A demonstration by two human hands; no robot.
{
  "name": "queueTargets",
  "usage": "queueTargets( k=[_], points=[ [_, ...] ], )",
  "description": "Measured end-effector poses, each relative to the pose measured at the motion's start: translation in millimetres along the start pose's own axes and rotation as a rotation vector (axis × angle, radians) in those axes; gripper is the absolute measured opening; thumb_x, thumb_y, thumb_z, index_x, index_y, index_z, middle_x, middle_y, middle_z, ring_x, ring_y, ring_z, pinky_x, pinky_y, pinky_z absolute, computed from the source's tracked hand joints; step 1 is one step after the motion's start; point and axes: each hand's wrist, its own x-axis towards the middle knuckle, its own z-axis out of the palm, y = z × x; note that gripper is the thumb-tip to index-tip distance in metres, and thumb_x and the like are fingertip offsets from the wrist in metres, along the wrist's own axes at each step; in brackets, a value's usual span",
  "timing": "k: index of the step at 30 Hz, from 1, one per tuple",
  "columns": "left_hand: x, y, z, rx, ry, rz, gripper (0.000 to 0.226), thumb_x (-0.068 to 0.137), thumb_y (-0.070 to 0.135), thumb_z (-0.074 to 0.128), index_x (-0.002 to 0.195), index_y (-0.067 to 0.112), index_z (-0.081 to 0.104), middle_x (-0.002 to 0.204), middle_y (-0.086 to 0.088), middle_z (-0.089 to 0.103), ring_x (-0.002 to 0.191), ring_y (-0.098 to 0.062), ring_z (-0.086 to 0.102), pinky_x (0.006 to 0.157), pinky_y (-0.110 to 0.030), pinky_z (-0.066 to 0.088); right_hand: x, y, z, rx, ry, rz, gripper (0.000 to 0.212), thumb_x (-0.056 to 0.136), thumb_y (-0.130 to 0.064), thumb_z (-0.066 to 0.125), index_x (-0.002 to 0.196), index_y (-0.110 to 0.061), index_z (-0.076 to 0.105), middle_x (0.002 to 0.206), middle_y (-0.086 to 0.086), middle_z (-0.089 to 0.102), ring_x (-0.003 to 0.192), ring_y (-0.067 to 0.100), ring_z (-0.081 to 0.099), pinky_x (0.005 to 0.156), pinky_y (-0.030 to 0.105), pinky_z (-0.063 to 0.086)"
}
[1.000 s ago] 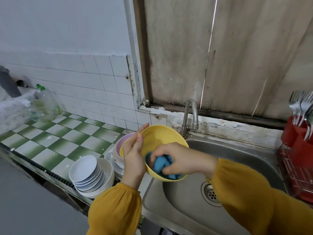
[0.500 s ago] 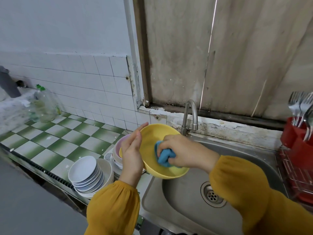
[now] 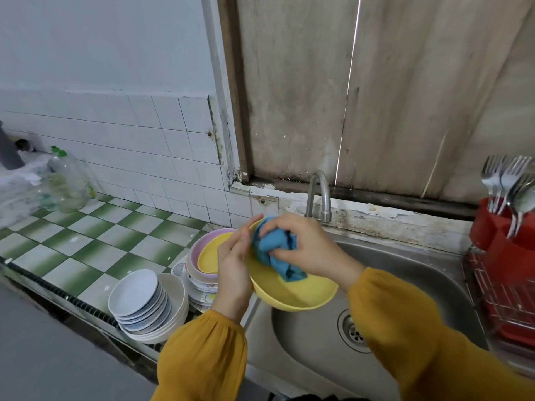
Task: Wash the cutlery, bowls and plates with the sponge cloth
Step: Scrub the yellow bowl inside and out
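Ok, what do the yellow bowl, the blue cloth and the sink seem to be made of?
Yellow bowl: probably plastic or melamine; even opaque colour, dull sheen, thin rim. Blue cloth: soft fabric, crumpled into folds under the right hand. Sink: stainless steel, brushed grey surface with soft reflections.

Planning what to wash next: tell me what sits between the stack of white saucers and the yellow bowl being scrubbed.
Head view: a pile of patterned plates carrying a pink bowl with a smaller yellow dish inside, then the left hand.
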Motion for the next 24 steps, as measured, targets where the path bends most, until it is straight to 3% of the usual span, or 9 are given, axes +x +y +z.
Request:
queueTargets(
  k=[2,3,7,10,12,15,19,21,24],
  points=[
    [-0.3,-2.8,5.4,0.021,0.006,0.025,0.033,0.100,0.003,0.034,0.111,0.003,0.065,0.104,-0.012,0.070,0.100,-0.020,0.067,0.084,-0.023,0.054,0.5,0.9,9.4,0.117,0.094,0.058,0.038,0.070,-0.005,0.074,0.097,-0.031,0.065,0.100,-0.001,0.068,0.093,0.020,0.062,0.087,0.045,0.049],
    [-0.5,-2.2,6.0,0.023,0.019,0.024,0.033,0.100,0.002,0.034,0.110,0.004,0.065,0.100,-0.009,0.071,0.096,-0.017,0.068,0.081,-0.022,0.055,-1.0,0.2,14.4,0.174,0.035,0.061,0.036,0.071,-0.009,0.072,0.099,-0.031,0.063,0.100,0.000,0.067,0.093,0.022,0.062,0.087,0.047,0.049],
    [6.8,-0.9,-6.1,0.056,0.080,-0.018,0.034,0.102,0.017,0.037,0.107,0.013,0.070,0.103,-0.005,0.072,0.100,-0.023,0.066,0.085,-0.033,0.053,-13.3,-10.5,5.1,0.393,-0.463,0.070,0.036,0.074,-0.030,0.071,0.108,-0.027,0.058,0.105,-0.003,0.059,0.098,0.014,0.056,0.092,0.036,0.048],
    [7.2,-9.1,-6.3,0.021,0.103,-0.088,0.032,0.096,0.031,0.044,0.104,0.020,0.073,0.114,-0.009,0.070,0.113,-0.031,0.061,0.099,-0.048,0.047,-12.0,-12.0,-18.7,0.211,-0.632,-0.046,0.053,0.066,-0.023,0.082,0.111,-0.030,0.055,0.110,-0.007,0.058,0.101,0.012,0.057,0.090,0.033,0.048],
    [1.8,-15.5,-1.7,-0.008,0.100,-0.156,0.033,0.097,0.036,0.043,0.105,0.018,0.070,0.113,-0.014,0.069,0.111,-0.036,0.062,0.097,-0.051,0.048,-7.4,-10.1,-27.1,0.138,-0.599,-0.094,0.054,0.062,-0.021,0.083,0.107,-0.036,0.056,0.105,-0.019,0.059,0.098,0.006,0.057,0.087,0.027,0.048],
    [-7.4,-20.9,0.4,-0.015,0.029,-0.279,0.053,0.091,0.054,0.037,0.104,0.011,0.065,0.095,-0.011,0.073,0.092,-0.029,0.067,0.077,-0.038,0.054,-6.6,-3.0,-37.3,0.325,-0.509,-0.051,0.052,0.059,-0.015,0.084,0.102,-0.033,0.060,0.102,-0.023,0.059,0.098,0.004,0.058,0.083,0.023,0.048],
    [-18.1,-28.8,-10.7,0.012,0.024,-0.235,0.061,0.075,0.070,0.056,0.115,0.024,0.064,0.114,-0.001,0.070,0.107,-0.020,0.065,0.091,-0.039,0.053,-8.5,11.9,-46.9,0.810,-0.276,0.051,0.056,0.049,-0.007,0.083,0.100,-0.019,0.061,0.098,-0.009,0.067,0.091,0.012,0.065,0.071,0.026,0.054],
    [-20.5,-26.0,-11.9,0.043,-0.017,-0.160,0.041,0.076,0.063,0.056,0.099,0.032,0.070,0.103,0.007,0.071,0.098,-0.012,0.065,0.087,-0.033,0.053,-6.4,17.0,-49.0,0.953,-0.113,0.097,0.062,0.045,-0.002,0.087,0.099,-0.018,0.061,0.097,-0.001,0.068,0.087,0.016,0.066,0.069,0.027,0.056],
    [-23.2,-18.6,-5.5,0.031,0.134,-0.085,0.040,0.082,0.056,0.064,0.068,0.019,0.060,0.075,-0.013,0.053,0.070,-0.023,0.049,0.063,-0.033,0.042,-2.9,12.2,-51.7,0.753,0.161,0.112,0.052,0.056,0.004,0.082,0.097,-0.022,0.062,0.101,-0.001,0.064,0.090,0.014,0.063,0.076,0.027,0.055]
  ],
)
